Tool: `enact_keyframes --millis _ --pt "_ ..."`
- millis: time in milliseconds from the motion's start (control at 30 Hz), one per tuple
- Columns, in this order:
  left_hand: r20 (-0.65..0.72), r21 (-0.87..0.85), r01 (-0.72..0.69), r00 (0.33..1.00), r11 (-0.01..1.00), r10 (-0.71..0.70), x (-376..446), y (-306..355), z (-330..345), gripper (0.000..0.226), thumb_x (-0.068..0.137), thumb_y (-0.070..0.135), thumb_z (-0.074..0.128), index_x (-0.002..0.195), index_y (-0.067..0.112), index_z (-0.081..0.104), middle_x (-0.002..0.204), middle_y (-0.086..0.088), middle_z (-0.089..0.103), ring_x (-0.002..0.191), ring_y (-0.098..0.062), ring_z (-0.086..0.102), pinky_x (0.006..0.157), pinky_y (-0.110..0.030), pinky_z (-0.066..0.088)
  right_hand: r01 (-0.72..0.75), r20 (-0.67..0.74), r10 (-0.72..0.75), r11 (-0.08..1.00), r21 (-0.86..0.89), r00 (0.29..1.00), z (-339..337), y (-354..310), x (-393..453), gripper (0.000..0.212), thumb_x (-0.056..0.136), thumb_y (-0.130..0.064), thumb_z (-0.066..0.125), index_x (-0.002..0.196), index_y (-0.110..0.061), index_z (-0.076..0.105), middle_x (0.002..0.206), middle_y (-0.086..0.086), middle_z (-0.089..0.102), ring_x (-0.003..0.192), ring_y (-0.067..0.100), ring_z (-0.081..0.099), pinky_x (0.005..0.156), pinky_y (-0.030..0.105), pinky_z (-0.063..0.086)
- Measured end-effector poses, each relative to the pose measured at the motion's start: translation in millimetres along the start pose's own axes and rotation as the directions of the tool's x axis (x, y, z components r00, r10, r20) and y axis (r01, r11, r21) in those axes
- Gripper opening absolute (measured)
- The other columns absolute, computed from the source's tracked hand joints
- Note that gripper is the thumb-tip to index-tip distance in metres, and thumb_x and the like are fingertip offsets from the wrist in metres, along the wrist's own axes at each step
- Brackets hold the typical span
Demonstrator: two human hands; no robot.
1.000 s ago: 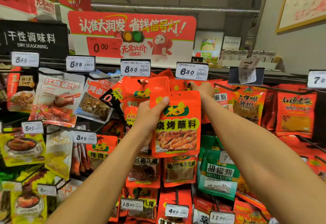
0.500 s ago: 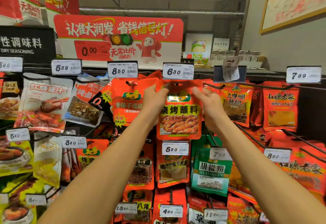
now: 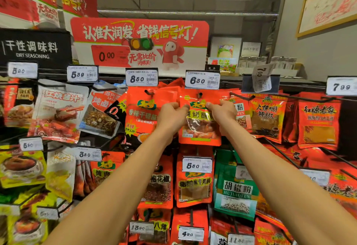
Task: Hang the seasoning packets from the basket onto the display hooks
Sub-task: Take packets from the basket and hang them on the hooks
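An orange barbecue seasoning packet [image 3: 200, 127] hangs at the top row of the rack, its hole at the display hook [image 3: 199, 95] under the 6.80 price tag [image 3: 202, 79]. My left hand [image 3: 171, 116] pinches the packet's upper left edge with thumb and fingers. My right hand [image 3: 222, 115] pinches its upper right edge. Both forearms reach up from the bottom of the view. The basket is not in view.
An orange chili packet [image 3: 142, 117] hangs just left under the 8.50 tag [image 3: 141, 77]. More red packets [image 3: 266, 117] hang to the right, green pepper packets [image 3: 236, 188] below. Black hooks [image 3: 284, 152] stick out at the right. A red promotional sign [image 3: 139, 42] stands above the rack.
The packet went up from chest height to the hook under the 6.80 tag. My right hand came off the hook area and took the packet's upper right edge.
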State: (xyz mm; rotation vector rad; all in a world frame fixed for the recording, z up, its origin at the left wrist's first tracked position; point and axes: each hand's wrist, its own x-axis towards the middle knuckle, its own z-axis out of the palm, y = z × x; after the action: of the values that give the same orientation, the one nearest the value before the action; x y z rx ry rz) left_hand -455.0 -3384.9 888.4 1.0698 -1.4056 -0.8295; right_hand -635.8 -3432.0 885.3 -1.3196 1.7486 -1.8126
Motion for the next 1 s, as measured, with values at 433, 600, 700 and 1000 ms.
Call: enact_keyframes --millis 433,600,700,1000 --pt "0.147 -0.137 0.119 0.984 0.983 -0.099 -8 -12 -7 0.011 0.095 0.014 0.059 0.101 0.015 0.068 0.082 -0.005 0.071 0.052 -0.008 0.061 0.039 -0.018 0.037 -0.076 0.025 0.084 0.971 -0.226 0.996 4 11 36 0.050 0.090 -0.048 0.070 0.111 -0.002 0.070 0.115 0.016 0.071 0.111 0.036 0.064 0.094 0.039 0.051" --pt "0.203 -0.187 0.152 0.973 0.971 -0.114 -21 -8 -9 0.013 0.099 0.013 0.055 0.101 0.010 0.068 0.078 -0.003 0.076 0.062 -0.014 0.070 0.057 -0.025 0.055 -0.034 0.028 0.038 0.992 -0.123 0.999 -43 18 -9 0.025 0.097 -0.035 0.061 0.104 -0.013 0.071 0.111 0.011 0.074 0.103 0.030 0.069 0.091 0.042 0.055" --pt "0.225 -0.211 0.165 0.967 0.964 -0.116 -34 -6 -10 0.015 0.099 0.014 0.057 0.102 0.009 0.070 0.080 -0.004 0.075 0.064 -0.015 0.069 0.064 -0.027 0.056 -0.112 0.111 0.098 0.986 0.126 0.989 -82 17 -45 0.012 0.098 -0.014 0.060 0.088 -0.013 0.068 0.081 0.013 0.075 0.064 0.024 0.072 0.059 0.035 0.061" --pt "0.306 -0.301 0.268 0.936 0.915 -0.173 -132 -48 9 0.020 0.101 0.018 0.055 0.091 0.014 0.072 0.077 -0.006 0.075 0.059 -0.013 0.067 0.057 -0.021 0.054 -0.309 0.393 0.184 0.908 0.284 0.901 -182 73 -169 0.024 0.100 -0.006 0.052 0.080 -0.006 0.064 0.061 0.011 0.066 0.045 0.020 0.062 0.039 0.021 0.046"
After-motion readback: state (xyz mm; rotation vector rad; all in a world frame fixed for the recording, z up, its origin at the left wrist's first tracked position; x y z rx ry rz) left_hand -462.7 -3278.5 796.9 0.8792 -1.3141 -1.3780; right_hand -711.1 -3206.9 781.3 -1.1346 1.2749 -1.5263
